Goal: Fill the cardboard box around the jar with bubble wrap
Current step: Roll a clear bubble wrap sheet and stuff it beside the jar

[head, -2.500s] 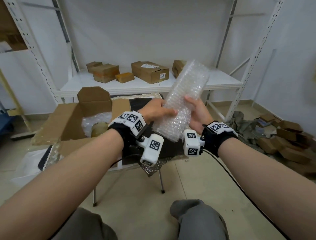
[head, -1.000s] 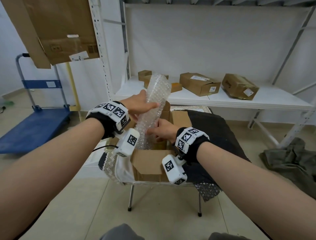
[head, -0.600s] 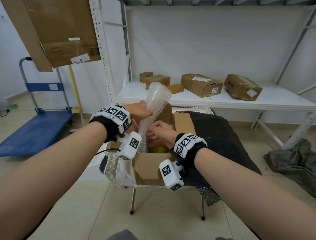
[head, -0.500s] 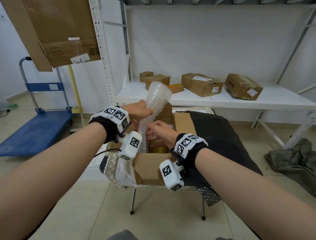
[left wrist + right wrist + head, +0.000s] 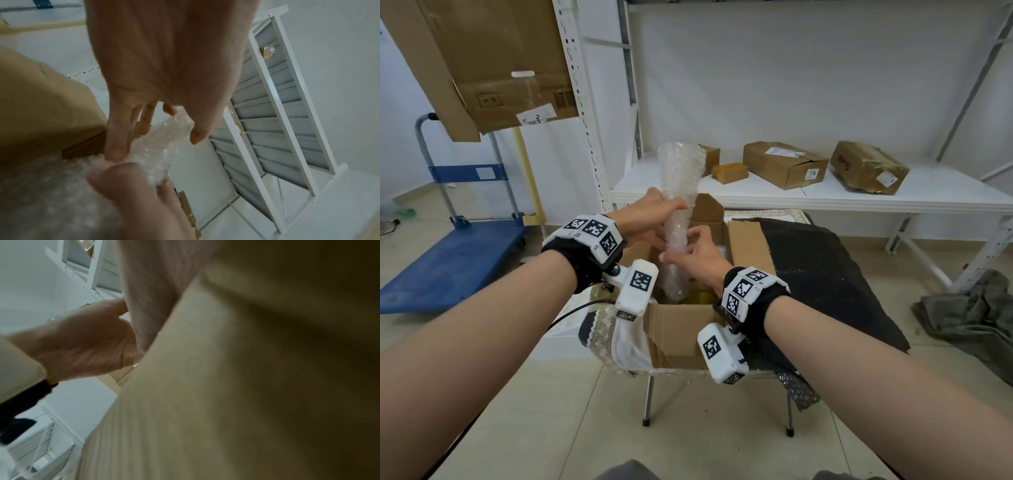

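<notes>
Your left hand (image 5: 650,222) and right hand (image 5: 698,255) both grasp the upright bubble wrap (image 5: 679,192), its lower end inside the cardboard box (image 5: 681,329).

Bare forearms wear black wristbands (image 5: 582,260) carrying white camera modules (image 5: 637,287) with checkered tags.
</notes>
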`<state>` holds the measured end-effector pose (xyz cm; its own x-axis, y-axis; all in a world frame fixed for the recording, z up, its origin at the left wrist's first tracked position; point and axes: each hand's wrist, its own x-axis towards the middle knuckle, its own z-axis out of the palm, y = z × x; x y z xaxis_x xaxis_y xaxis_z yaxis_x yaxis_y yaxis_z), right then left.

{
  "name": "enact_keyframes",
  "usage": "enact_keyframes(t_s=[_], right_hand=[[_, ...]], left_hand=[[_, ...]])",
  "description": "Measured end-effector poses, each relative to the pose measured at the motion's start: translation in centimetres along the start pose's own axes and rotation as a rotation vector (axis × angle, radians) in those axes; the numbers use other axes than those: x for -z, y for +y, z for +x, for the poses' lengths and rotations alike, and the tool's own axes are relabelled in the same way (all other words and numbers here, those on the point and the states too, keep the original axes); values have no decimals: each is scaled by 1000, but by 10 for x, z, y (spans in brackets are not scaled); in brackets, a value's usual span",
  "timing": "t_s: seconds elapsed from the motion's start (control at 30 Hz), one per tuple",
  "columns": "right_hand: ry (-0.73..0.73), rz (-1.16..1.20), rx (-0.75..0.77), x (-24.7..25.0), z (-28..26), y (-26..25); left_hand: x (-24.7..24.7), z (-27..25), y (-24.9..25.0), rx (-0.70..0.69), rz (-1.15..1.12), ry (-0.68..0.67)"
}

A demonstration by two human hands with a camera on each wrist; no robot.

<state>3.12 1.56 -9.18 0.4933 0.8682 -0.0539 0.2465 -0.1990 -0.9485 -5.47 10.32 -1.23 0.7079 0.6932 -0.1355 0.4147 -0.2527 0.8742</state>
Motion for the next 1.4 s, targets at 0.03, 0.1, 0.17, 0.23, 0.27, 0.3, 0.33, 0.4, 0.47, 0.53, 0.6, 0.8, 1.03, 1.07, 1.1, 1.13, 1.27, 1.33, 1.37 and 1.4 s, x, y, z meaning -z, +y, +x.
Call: enact_keyframes(t_s=[0.03,0.1,0.17,0.23,0.27,0.3,0.33,0.4,0.47,0.53,0.6,0.8,1.03,1.07,1.1,1.13,1.27,1.33,1.37,1.4], right_hand=[[30,22,21,1,-1,-3],[58,64,40,3,-4,-8],[30,60,21,6,-7,-11],[-35,-9,-8,9,-9,-12],[-66,-50,-20,9,-9,-11],[-92,-77,-24,9,-10,-11],[-114,-98,-25,9,-11,-10],[-149,-132,-23,5,-10,-9],[-188,-180,-13,1,-10,-8],[-229,-206,-3,0,-9,-9],[-260,-238,25,-1,-11,-11],[-303,-300,76,1,-14,-14],[-330,-318,72,1,-17,-16],[-336,-318,59,1,-16,-16],[-347,-322,41,1,-15,-16],[-363,-327,25,2,-16,-17],[-385,-497,-10,5,-15,-18],[-395,-568,-9,1,-12,-15],[-406,-591,-13,0,-9,-14],[-415,-607,-21,-2,-7,-12]], left_hand=[[2,0,3,-32,10,37],[6,4,7,-57,46,78],[8,7,11,-37,110,77],[8,10,11,-19,195,51],[9,11,11,-6,228,32],[10,12,10,18,243,13],[10,14,9,40,240,0],[10,15,9,72,204,-15],[9,16,10,93,144,-23],[8,18,10,97,103,-29],[8,20,9,100,80,-31],[9,25,4,88,80,-55],[14,36,-1,51,114,-67],[15,39,-2,58,118,-54],[14,42,-3,67,129,-41],[14,45,-4,68,144,-34],[11,63,-13,122,315,-72],[9,61,-12,129,492,-67],[7,58,-10,116,606,-59],[7,57,-9,89,706,-37]])
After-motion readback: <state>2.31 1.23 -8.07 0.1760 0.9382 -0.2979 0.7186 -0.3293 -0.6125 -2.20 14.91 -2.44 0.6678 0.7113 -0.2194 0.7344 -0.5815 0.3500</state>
